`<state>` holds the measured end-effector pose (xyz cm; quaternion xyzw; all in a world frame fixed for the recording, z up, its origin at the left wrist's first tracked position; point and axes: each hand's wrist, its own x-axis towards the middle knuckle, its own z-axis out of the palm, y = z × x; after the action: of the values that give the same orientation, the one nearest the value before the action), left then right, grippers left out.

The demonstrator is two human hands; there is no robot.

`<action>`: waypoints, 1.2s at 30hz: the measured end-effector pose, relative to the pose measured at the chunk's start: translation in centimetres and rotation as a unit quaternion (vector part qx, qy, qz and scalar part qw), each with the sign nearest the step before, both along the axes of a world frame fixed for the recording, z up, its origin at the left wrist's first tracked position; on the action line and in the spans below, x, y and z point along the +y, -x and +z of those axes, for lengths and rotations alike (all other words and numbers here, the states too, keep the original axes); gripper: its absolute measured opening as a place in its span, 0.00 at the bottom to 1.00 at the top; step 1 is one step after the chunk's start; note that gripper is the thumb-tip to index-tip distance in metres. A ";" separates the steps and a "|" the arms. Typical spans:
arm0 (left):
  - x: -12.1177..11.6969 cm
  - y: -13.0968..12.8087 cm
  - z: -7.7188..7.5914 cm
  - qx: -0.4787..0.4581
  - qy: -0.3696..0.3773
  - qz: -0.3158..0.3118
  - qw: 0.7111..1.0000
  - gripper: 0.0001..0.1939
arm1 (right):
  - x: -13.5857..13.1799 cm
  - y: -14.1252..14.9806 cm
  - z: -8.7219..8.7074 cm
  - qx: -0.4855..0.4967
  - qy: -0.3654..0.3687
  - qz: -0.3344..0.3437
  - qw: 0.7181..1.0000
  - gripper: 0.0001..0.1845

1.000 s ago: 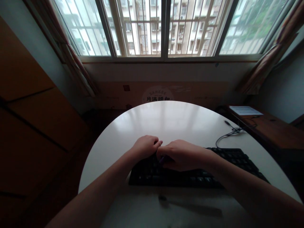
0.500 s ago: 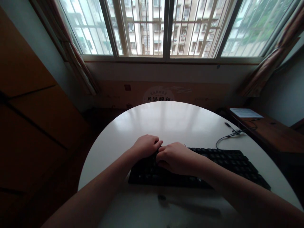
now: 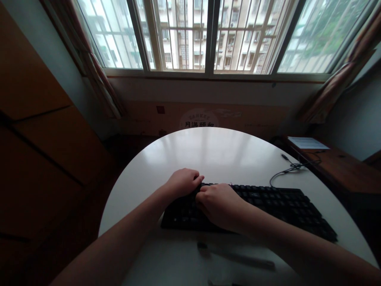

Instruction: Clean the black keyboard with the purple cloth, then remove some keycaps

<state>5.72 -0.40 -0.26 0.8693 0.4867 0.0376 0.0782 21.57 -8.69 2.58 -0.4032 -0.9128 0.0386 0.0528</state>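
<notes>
A black keyboard point(image 3: 274, 204) lies on the round white table. My left hand point(image 3: 183, 182) is closed at its far left corner, with the fingers curled over the edge and the thumb pointing right. Just right of it, my right hand point(image 3: 218, 202) is over the keys on the keyboard's left part, its fingers bent together and pointing down. Whatever those fingers may hold is hidden beneath the hand. Nearer to me lies a long, thin dark object point(image 3: 241, 259) with a black end, too blurred to name.
A black cable point(image 3: 286, 171) with a plug runs from the keyboard's back over the table point(image 3: 208, 151) edge. To the right, a brown wooden desk point(image 3: 351, 169) bears a sheet of paper point(image 3: 308, 143). A long printed box point(image 3: 238, 115) stands below the window.
My right hand has turned and shifted slightly towards me, uncovering more keys at the back. The purple thing seen in its fingers a second ago is hidden now. My left hand stays put.
</notes>
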 end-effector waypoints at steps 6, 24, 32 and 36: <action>-0.2 0.0 0.4 -0.005 0.012 0.008 1.000 0.23 | -0.3 0.5 1.0 -0.028 0.033 -0.041 0.998 0.09; -0.2 0.0 0.3 -0.005 0.010 0.009 1.000 0.23 | -0.5 0.5 0.8 -0.046 0.015 -0.039 0.998 0.09; 0.1 0.1 0.0 -0.008 0.006 0.006 1.000 0.21 | 0.1 -0.4 0.9 0.019 0.016 -0.069 0.997 0.18; 0.0 0.1 0.1 -0.001 -0.004 0.002 1.000 0.22 | 0.3 -0.6 1.3 -0.026 0.038 -0.098 0.994 0.14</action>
<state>5.63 -0.41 -0.12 0.8686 0.4882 0.0407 0.0750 22.18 -8.41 3.88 -0.4933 -0.8678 0.0571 0.0171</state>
